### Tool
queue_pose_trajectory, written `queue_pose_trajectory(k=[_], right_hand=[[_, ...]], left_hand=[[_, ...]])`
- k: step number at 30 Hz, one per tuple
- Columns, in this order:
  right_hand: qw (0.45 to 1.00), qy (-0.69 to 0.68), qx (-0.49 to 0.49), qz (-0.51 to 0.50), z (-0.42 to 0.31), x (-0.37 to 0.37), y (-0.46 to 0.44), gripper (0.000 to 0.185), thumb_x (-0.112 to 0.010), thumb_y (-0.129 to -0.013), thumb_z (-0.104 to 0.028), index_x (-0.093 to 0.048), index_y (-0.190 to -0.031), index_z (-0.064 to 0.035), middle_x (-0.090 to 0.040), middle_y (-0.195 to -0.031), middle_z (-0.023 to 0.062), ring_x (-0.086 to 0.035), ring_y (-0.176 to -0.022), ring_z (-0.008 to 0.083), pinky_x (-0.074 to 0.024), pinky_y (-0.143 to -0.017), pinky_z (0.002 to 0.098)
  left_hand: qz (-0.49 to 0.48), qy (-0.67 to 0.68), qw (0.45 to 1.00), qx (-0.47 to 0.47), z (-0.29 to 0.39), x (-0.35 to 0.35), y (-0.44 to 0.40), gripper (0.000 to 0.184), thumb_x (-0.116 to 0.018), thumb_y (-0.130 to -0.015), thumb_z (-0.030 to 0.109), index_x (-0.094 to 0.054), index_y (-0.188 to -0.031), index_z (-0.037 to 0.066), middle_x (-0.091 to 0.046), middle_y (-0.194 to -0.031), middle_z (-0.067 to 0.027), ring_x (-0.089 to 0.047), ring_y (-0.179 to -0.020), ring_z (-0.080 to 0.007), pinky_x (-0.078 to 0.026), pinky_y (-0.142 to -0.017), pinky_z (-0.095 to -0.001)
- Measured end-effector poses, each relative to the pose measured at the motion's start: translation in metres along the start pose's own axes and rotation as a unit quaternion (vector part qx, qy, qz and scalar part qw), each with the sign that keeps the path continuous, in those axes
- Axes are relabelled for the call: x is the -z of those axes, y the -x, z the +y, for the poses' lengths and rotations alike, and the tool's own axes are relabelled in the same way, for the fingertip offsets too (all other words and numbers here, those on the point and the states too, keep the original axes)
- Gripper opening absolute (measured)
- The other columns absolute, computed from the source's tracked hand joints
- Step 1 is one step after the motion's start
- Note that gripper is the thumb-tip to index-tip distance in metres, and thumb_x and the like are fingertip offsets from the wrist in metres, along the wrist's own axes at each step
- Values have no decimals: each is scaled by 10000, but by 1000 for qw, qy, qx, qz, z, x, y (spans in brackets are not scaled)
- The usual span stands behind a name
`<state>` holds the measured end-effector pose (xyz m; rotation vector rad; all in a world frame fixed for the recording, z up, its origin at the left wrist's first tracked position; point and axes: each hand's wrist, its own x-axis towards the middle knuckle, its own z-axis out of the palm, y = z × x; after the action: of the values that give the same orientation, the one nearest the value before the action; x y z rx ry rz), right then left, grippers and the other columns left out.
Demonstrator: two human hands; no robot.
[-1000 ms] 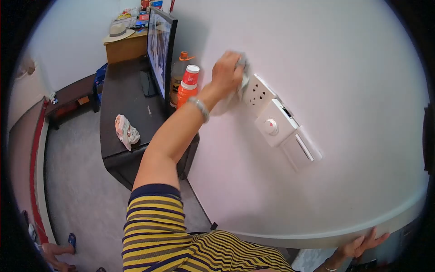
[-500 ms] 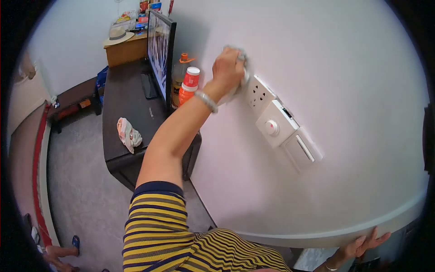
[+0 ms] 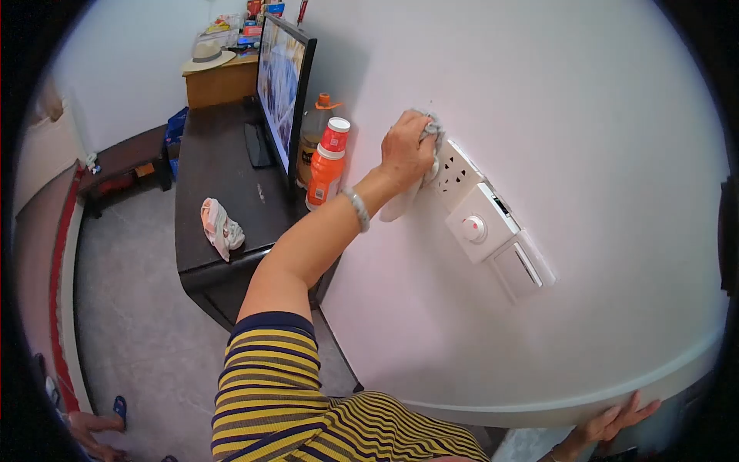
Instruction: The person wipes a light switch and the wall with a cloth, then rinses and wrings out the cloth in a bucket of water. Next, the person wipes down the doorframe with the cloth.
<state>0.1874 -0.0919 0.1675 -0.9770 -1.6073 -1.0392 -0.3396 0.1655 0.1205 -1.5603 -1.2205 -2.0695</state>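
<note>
My left hand [image 3: 408,150] is closed on a crumpled grey-white cloth [image 3: 436,135] and presses it to the wall, beside the upper left end of a white socket panel [image 3: 456,175]. Part of the cloth hangs below my fingers. Below the sockets sit a round dial switch [image 3: 473,228] and a wide rocker switch [image 3: 519,266]. At the lower right, my right hand [image 3: 612,422] rests at the wall's edge, fingers stretched out and holding nothing that I can see.
A dark cabinet [image 3: 223,146] at the left carries a television [image 3: 286,85], an orange bottle [image 3: 326,173], a red-labelled tub [image 3: 335,137] and a crumpled pale cloth or bag [image 3: 221,229]. Behind stands a straw hat [image 3: 208,56]. Another person's legs [image 3: 96,427] show at lower left.
My left hand and the cloth have moved down and slightly right along the wall, closer to the sockets. The view has shifted a little. My right hand stays at the wall's edge.
</note>
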Motion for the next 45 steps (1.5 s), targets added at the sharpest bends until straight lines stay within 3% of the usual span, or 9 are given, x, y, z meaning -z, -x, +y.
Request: queue_pose_trajectory(k=[4,12,15,18,19,22,36,40,45], right_hand=[[1000,-10,-17,-2,-2,0,1,436,-361,-979,-186,-470,-1378,-49,-156,-1569,195,-183,-1435,388,-252,-1135,528],[1000,1,-7,-4,1,-1,1,428,-372,-988,-203,-479,-1366,-32,-147,-1573,188,-197,-1433,369,-245,-1143,518],[999,32,-18,-13,-3,4,3,434,-367,-990,-201,-459,-1381,-36,-144,-1575,185,-198,-1433,370,-246,-1142,520],[999,48,-3,-9,-2,3,4,441,-360,-994,-205,-436,-1398,-46,-142,-1579,171,-206,-1432,367,-253,-1137,529],[998,55,11,-6,-1,0,2,442,-357,-996,-208,-428,-1404,-51,-141,-1580,164,-209,-1432,366,-256,-1136,532],[999,-31,-2,-9,3,1,6,442,-347,-1001,-209,-422,-1409,-56,-127,-1579,179,-213,-1430,368,-260,-1135,532],[997,29,-78,-7,19,15,23,481,-359,-997,-312,-435,-1412,-81,-63,-1592,168,-136,-1443,387,-203,-1139,569],[997,26,-73,-17,-3,9,11,476,-361,-998,-300,-435,-1410,-74,-61,-1593,164,-111,-1452,367,-165,-1158,544],[995,-26,-90,18,1,-3,15,458,-339,-1000,-247,-440,-1392,-32,-65,-1592,163,-97,-1458,348,-146,-1167,526]], left_hand=[[62,-45,991,107,-17,-8,-33,161,-604,-813,131,-638,-943,43,-604,-993,-137,-602,-924,-343,-488,-798,-423],[46,-37,998,11,-6,-4,-14,148,-585,-823,119,-653,-916,27,-627,-931,-135,-614,-856,-319,-493,-780,-385],[32,-19,988,148,-8,-6,-39,231,-548,-853,111,-615,-1055,22,-585,-1078,-155,-561,-1028,-358,-449,-901,-416],[108,0,994,36,-7,-24,0,452,-532,-885,119,-452,-1303,-36,-447,-1281,-234,-412,-1226,-402,-340,-1044,-440],[72,3,997,30,-8,-30,21,632,-498,-907,96,-192,-1432,-79,-236,-1404,-302,-230,-1329,-448,-214,-1119,-480],[66,38,994,77,-16,-37,48,649,-461,-901,37,-128,-1448,-67,-180,-1421,-311,-204,-1343,-457,-193,-1129,-487],[141,15,970,199,-169,-31,-179,520,-502,-896,97,-323,-1332,-121,-366,-1310,-318,-397,-1215,-416,-328,-1057,-436],[107,-27,969,221,-118,-9,-143,480,-508,-890,116,-364,-1282,-121,-415,-1243,-313,-416,-1164,-416,-341,-1026,-444],[69,-131,986,77,-114,-18,1,467,-510,-862,111,-367,-1240,-122,-426,-1150,-330,-410,-1047,-465,-324,-960,-514]])
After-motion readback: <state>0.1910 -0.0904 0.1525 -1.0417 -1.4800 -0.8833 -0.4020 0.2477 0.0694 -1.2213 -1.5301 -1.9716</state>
